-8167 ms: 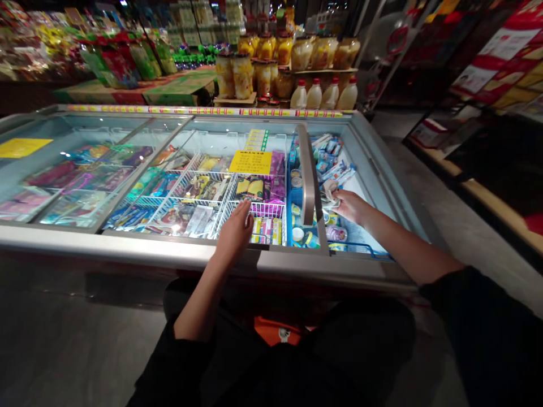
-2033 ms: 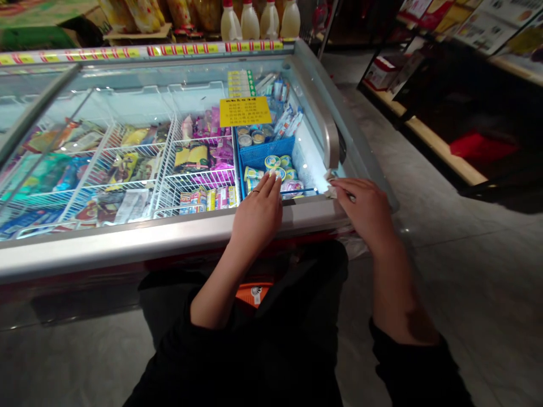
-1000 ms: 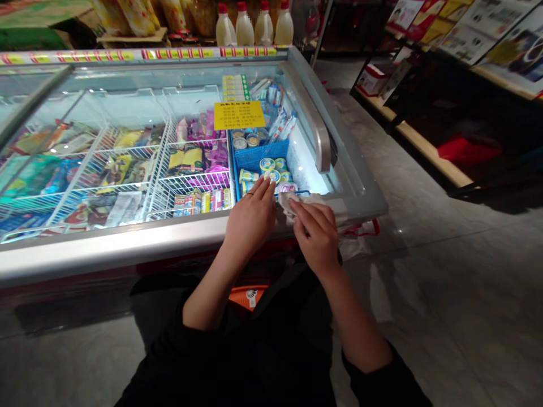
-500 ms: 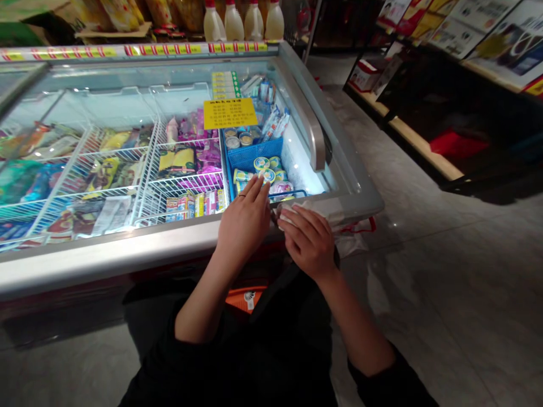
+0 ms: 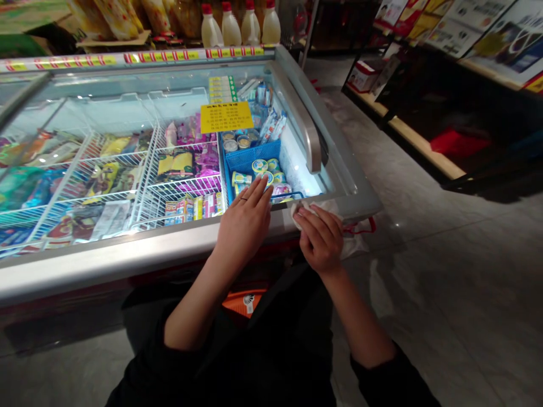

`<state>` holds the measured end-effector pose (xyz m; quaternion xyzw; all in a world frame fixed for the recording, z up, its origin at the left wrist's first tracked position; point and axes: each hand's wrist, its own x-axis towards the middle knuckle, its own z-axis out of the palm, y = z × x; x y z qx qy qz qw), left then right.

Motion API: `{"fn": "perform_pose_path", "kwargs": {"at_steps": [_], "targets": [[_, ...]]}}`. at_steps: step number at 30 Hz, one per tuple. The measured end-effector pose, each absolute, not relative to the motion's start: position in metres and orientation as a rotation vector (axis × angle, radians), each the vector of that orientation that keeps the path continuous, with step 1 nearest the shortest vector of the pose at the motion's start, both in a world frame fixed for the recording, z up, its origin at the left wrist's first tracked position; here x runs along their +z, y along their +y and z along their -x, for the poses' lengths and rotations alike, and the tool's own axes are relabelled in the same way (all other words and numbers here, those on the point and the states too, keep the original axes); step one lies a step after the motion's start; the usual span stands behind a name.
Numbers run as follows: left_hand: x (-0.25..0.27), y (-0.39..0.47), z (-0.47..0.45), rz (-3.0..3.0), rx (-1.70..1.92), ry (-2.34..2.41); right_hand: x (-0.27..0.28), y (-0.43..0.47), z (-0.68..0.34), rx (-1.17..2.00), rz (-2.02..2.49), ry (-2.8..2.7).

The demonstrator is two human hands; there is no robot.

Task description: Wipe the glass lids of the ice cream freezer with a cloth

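Observation:
My right hand (image 5: 321,236) presses a white cloth (image 5: 335,208) against the front rim near the right corner of a chest freezer (image 5: 186,234). Part of the cloth lies under the fingers and hangs over the edge. My left hand (image 5: 246,220) rests on the same rim, further left, fingers stretched out and a ring on one of them. It holds nothing. Just beyond its fingertips, under the glass, a blue basket (image 5: 250,154) contains several small tubs (image 5: 260,165). A yellow sign (image 5: 227,117) lies on the glass above.
White wire baskets (image 5: 144,198) inside the freezer hold packaged frozen goods. Bottles with red caps (image 5: 231,25) line the far edge. To the right stands a shelf (image 5: 424,150) with boxes. Something orange (image 5: 244,302) is low between my legs.
My right hand has slid to the right along the rim with the cloth, away from my left hand. The left hand has stayed nearly in place.

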<state>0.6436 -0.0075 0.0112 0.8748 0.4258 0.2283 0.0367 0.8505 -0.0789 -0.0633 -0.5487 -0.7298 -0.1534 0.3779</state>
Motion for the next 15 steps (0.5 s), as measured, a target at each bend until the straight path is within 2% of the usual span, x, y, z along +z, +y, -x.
{"fn": "perform_pose_path", "kwargs": {"at_steps": [3, 10, 15], "targets": [[0.015, -0.01, -0.652, -2.691, 0.671, 1.24, -0.063, -0.076, -0.876, -0.436, 1.396, -1.885], [0.025, -0.013, -0.703, -2.702, 0.683, 1.047, -0.059, -0.071, -0.906, -0.459, 1.448, -1.516], [0.026, -0.005, -0.74, -2.768, 0.603, 0.961, -0.058, -0.077, -0.913, -0.487, 1.401, -1.7]]}}
